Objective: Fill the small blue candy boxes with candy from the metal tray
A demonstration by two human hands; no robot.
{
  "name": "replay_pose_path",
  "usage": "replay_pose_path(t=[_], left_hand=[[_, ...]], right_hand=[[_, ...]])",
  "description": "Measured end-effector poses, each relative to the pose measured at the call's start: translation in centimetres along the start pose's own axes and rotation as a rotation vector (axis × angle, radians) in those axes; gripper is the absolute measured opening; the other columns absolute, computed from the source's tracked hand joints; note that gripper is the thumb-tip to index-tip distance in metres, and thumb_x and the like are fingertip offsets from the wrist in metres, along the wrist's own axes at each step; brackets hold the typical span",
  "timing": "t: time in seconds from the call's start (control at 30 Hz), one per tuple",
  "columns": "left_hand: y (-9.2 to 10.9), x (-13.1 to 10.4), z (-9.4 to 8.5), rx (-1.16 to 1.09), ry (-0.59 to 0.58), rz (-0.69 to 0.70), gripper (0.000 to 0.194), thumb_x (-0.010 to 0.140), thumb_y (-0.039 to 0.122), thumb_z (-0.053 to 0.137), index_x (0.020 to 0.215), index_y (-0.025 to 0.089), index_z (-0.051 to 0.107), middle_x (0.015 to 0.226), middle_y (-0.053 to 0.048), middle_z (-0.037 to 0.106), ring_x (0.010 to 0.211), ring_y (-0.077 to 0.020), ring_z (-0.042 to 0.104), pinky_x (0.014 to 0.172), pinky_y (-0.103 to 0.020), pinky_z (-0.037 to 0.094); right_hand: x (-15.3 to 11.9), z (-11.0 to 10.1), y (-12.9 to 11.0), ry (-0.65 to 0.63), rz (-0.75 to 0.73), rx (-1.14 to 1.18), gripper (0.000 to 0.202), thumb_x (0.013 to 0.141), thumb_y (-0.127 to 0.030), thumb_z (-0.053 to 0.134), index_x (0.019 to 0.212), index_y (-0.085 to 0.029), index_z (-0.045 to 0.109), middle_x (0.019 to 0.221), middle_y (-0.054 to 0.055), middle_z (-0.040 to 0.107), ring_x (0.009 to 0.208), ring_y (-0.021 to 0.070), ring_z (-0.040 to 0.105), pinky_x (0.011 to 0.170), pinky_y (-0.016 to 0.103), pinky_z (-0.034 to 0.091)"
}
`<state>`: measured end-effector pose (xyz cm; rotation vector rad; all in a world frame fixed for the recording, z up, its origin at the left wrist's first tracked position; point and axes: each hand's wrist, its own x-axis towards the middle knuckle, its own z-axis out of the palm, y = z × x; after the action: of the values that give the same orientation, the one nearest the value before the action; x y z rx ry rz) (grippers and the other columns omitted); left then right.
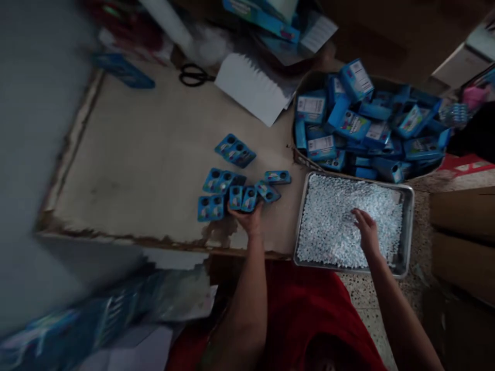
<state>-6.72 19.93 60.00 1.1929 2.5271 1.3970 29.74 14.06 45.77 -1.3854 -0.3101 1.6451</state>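
Observation:
My left hand (248, 220), at the table's front edge, has its fingers wrapped around small blue boxes (235, 198) standing upright with round dark openings showing. More of these blue boxes lie right around it: a pair (211, 207) to the left, a group (223, 180) behind, a row (235, 150) farther back and a single one (277, 177) to the right. My right hand (365, 226) is over a metal tray (408, 226) filled with small white and pale-blue pellets (328, 221). Its fingers are drawn together; whatever they pinch is too small to make out.
Behind the tray stands a wide carton (305, 161) heaped with blue printed boxes (351, 123). Black-handled scissors (193, 75) and a stack of white sheets (251, 90) lie at the table's back. A flat blue package (126, 71) rests at the far left. Brown cardboard boxes (462, 237) stand right.

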Motion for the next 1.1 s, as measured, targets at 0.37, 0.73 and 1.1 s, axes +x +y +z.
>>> replay_pose_path(t=[0.37, 0.73, 1.1], left_hand=[[11.2, -4.1, -0.7, 0.175, -0.113, 0.600, 0.068, 0.078, 0.056, 0.090, 0.127, 0.018, 0.061, 0.125, -0.015, 0.066, 0.119, -0.0309, 0.068, 0.107, -0.049, 0.058], [32.1, -0.3, 27.3, 0.719, -0.766, 0.812, 0.057, 0.071, 0.030, 0.092, 0.120, 0.010, 0.072, 0.122, -0.023, 0.071, 0.125, -0.0505, 0.064, 0.111, -0.067, 0.047], [23.1, 5.5, 13.2, -0.315, -0.993, -0.209, 0.071, 0.051, 0.028, 0.094, 0.119, 0.020, 0.072, 0.110, -0.004, 0.078, 0.095, -0.0203, 0.072, 0.082, -0.029, 0.059]], right_hand=[[-0.5, -2.1, -1.1, 0.084, -0.315, -0.310, 0.041, 0.096, -0.059, 0.064, 0.094, -0.020, 0.079, 0.099, 0.010, 0.077, 0.088, 0.0240, 0.072, 0.077, 0.037, 0.057], [13.6, 8.2, -20.1, 0.112, -0.759, -1.116, 0.046, 0.096, -0.017, 0.055, 0.141, -0.011, 0.060, 0.153, 0.023, 0.056, 0.134, 0.0409, 0.050, 0.109, 0.055, 0.042], [12.7, 7.6, -20.6, 0.069, -0.805, -0.864, 0.077, 0.071, -0.029, 0.082, 0.142, -0.019, 0.055, 0.137, 0.018, 0.053, 0.130, 0.0378, 0.053, 0.111, 0.052, 0.049]])
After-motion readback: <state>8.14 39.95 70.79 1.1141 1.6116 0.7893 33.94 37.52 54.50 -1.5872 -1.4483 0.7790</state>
